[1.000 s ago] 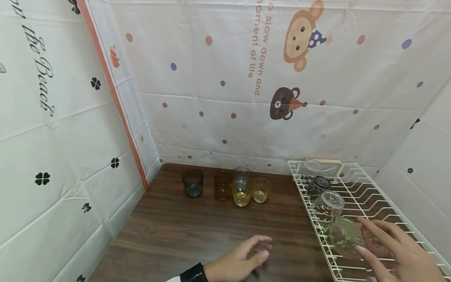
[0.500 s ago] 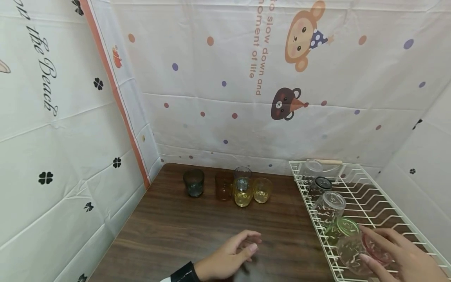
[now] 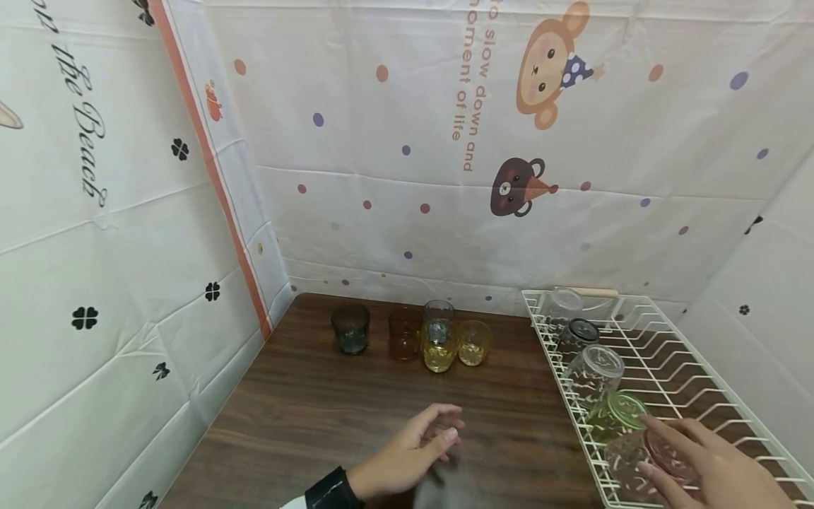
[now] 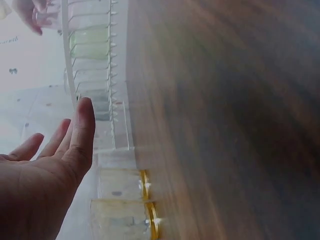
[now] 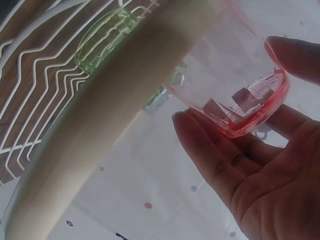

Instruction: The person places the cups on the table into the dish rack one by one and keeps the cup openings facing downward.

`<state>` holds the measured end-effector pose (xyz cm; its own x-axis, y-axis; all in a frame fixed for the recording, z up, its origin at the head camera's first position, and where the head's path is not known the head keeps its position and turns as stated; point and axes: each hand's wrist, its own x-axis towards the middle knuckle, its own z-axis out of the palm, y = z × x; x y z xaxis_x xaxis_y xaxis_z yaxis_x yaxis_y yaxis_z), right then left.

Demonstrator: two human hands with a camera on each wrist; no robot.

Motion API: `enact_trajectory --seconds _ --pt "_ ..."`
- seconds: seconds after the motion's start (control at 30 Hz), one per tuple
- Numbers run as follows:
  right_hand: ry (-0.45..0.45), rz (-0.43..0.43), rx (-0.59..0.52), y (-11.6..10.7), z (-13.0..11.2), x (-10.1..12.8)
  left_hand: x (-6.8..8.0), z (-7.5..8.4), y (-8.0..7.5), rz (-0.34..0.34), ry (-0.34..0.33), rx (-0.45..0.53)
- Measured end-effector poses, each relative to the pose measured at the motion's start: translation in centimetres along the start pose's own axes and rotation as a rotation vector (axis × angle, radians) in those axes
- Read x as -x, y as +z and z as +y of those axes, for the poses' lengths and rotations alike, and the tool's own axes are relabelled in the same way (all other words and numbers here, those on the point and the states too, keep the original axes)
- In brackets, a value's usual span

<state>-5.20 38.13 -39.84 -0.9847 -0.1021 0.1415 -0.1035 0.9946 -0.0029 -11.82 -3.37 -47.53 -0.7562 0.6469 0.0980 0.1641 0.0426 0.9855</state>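
My right hand (image 3: 718, 470) grips a pink drinking glass (image 3: 669, 456) near its base, fingers and thumb around it. The glass is upside down over the near left part of the white wire dish rack (image 3: 565, 399). In the right wrist view its red base (image 5: 260, 115) sits between thumb and fingers. A green glass (image 3: 626, 408) stands upside down just behind it. Low over the wooden table, my left hand (image 3: 413, 452) hovers with loosely bent fingers and nothing in it. The left wrist view shows that hand (image 4: 45, 175) palm and fingers free.
Behind the green glass, a clear glass (image 3: 594, 367), a dark glass (image 3: 577, 336) and another clear glass (image 3: 562, 304) line the rack's left side. At the table's back stand a dark blue-grey glass (image 3: 350, 331), a brown glass (image 3: 403, 336) and two yellow glasses (image 3: 473, 345), with one clear glass behind.
The pink glass has shifted toward me, from overlapping the green glass to in front of it, and now sits lower in the rack. My left hand has drifted left.
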Motion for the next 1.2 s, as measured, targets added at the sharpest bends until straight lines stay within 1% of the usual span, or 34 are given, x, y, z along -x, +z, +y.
enact_trajectory --seconds 0.13,0.4,0.47,0.57,0.7,0.8,0.83,0.93,1.1,1.2 --pt "-0.012 0.009 -0.001 0.1 0.2 0.1 -0.3 0.2 -0.4 0.021 0.008 -0.004" --pt "-0.021 0.003 -0.003 1.1 0.8 -0.1 -0.3 0.4 -0.8 0.017 0.0 -0.01" --pt "-0.016 -0.015 -0.006 1.3 0.9 -0.2 -0.3 0.5 -0.7 0.017 -0.003 -0.007" --pt "0.007 -0.084 -0.014 1.4 0.8 -0.3 -0.4 0.5 -0.7 0.015 -0.004 -0.001" --pt "0.011 -0.16 -0.029 1.5 0.8 -0.4 -0.4 0.6 -0.6 0.013 -0.009 0.008" --pt "-0.002 -0.16 -0.036 1.8 0.9 -0.4 -0.3 0.6 -0.6 0.013 -0.01 0.008" --pt "0.0 -0.169 -0.037 1.9 0.9 -0.4 -0.3 0.6 -0.6 0.012 -0.01 0.007" --pt "0.008 -0.16 -0.049 2.5 1.1 -0.5 -0.2 0.6 -0.7 0.009 -0.007 -0.002" --pt "0.05 -0.207 -0.06 3.4 1.4 -0.7 -0.1 0.6 -0.6 0.004 0.002 -0.02" --pt "0.063 -0.219 -0.058 3.6 1.3 -0.8 0.0 0.4 -0.6 0.007 0.009 -0.025"
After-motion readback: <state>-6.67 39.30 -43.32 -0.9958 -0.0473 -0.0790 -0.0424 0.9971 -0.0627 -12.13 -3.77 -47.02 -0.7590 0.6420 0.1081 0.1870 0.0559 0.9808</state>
